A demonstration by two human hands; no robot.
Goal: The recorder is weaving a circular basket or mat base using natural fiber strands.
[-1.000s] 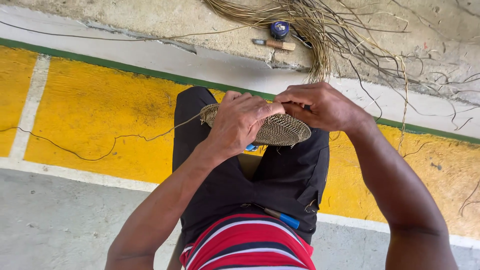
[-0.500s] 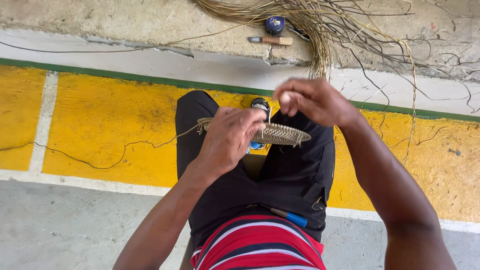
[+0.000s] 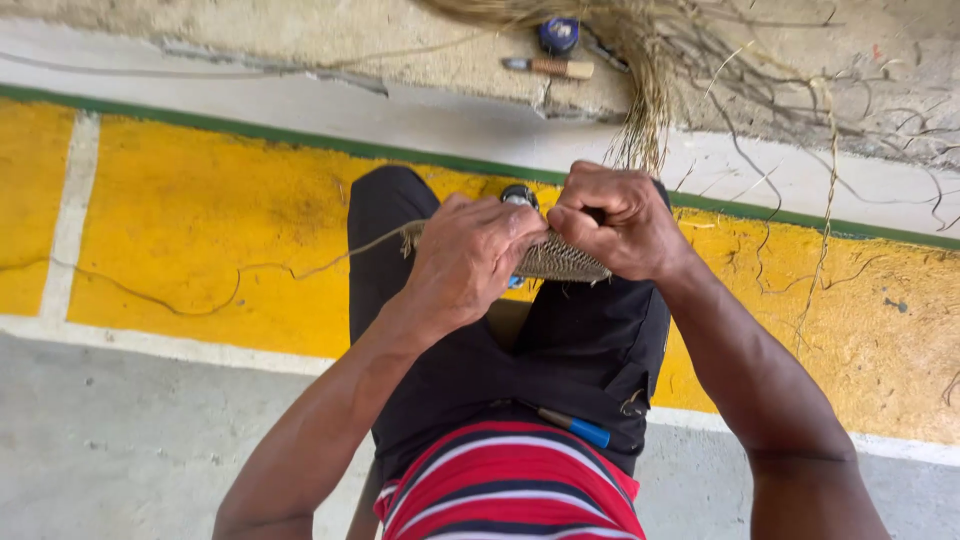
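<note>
Head view: left hand (image 3: 470, 255) curled shut, fingers clamped over near edge of the woven fibre disc (image 3: 565, 262), knuckles up. Right hand (image 3: 620, 220) closed tight too, fist pinching disc's top edge just beside left, thumbs nearly touching. Disc sits above lap, over black shorts (image 3: 560, 350), mostly hidden by both hands. Loose strand (image 3: 300, 270) trailing off disc's left edge across yellow floor stripe (image 3: 200, 220). Fibre bundle (image 3: 650, 90) hanging off concrete ledge behind, wooden-handled tool (image 3: 550, 67) and blue spool (image 3: 558, 32) up there. Blue pen (image 3: 575, 428) clipped at waistband.

Vs 0.5 s ago: right hand dropped from raised pull, back down onto disc; hands closer together, disc more covered.
</note>
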